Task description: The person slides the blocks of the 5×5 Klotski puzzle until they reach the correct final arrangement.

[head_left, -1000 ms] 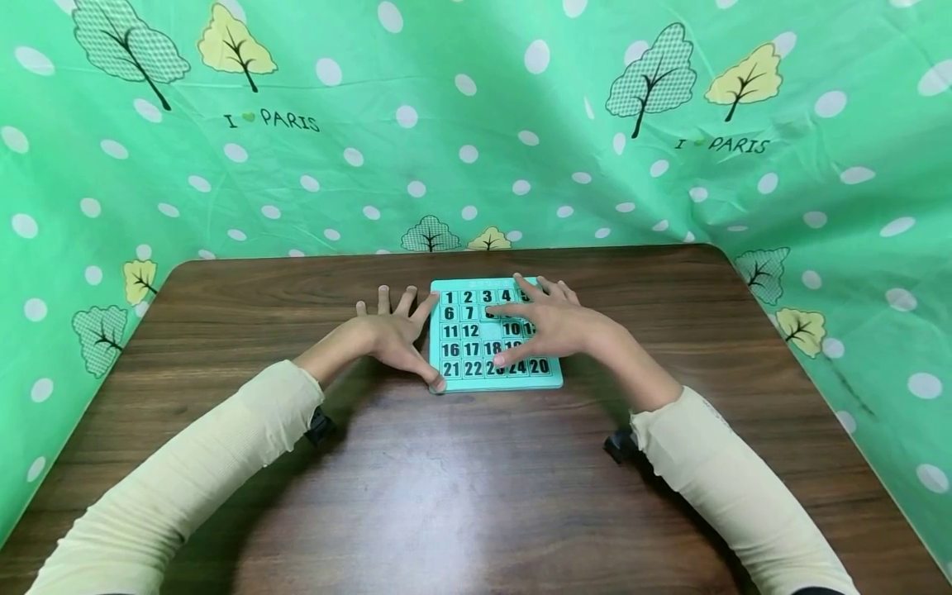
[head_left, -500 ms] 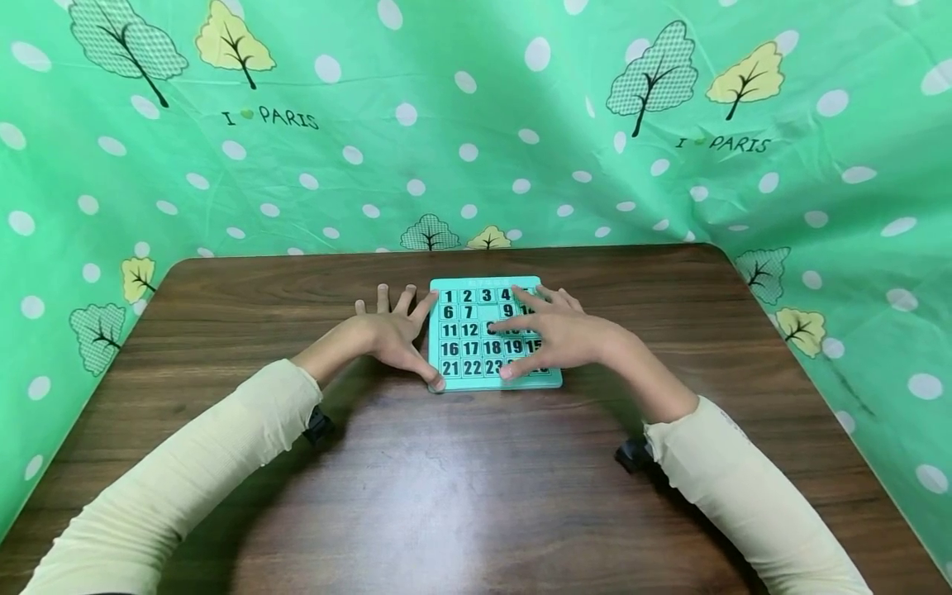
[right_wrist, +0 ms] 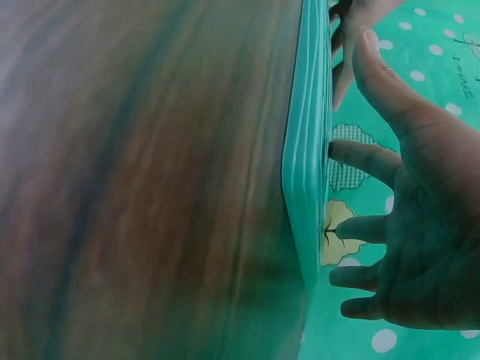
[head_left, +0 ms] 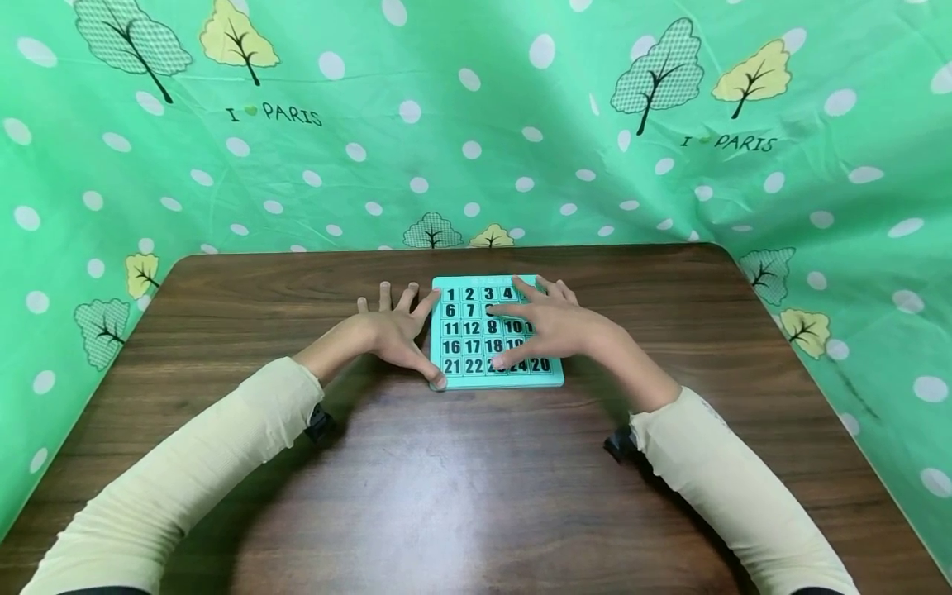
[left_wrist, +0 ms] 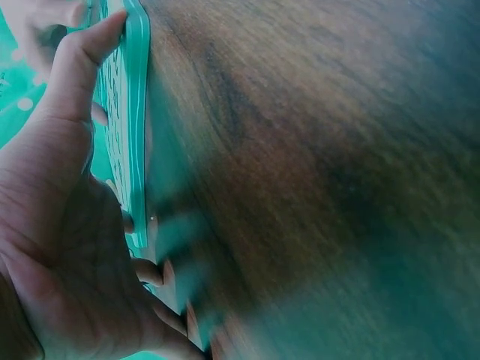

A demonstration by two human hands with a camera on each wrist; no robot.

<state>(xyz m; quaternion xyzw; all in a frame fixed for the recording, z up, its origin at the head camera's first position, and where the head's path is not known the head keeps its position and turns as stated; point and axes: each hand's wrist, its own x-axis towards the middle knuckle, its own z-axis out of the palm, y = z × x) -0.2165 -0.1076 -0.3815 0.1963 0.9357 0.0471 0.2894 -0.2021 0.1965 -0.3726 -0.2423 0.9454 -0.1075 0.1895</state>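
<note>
A turquoise sliding number puzzle [head_left: 459,380] with black numerals lies flat on the table. My left hand [head_left: 392,337] spreads along its left edge, thumb on the near corner and index finger at the far corner. The other left fingers extend beyond the board. Over the right part of the puzzle my right hand [head_left: 561,326] is spread, its index fingertip on the second row beside the 7. The 8 tile [head_left: 492,327] shows in the third row next to the 12. Several right-side tiles are hidden by this hand. In the right wrist view the puzzle's edge [right_wrist: 304,172] is seen side-on.
The dark wooden table [head_left: 416,496] stretches toward the near side. A green dotted cloth [head_left: 476,124] with printed trees hangs behind and at both sides. Pale sleeves [head_left: 216,446] cover both forearms, with a black wrist mount [head_left: 621,445] under the right one.
The 8 tile has slid down one row, filling the third-row gap. My right hand shifted nearer, then back; its index fingertip now covers the second-row spot that was bare. The left hand stays put.
</note>
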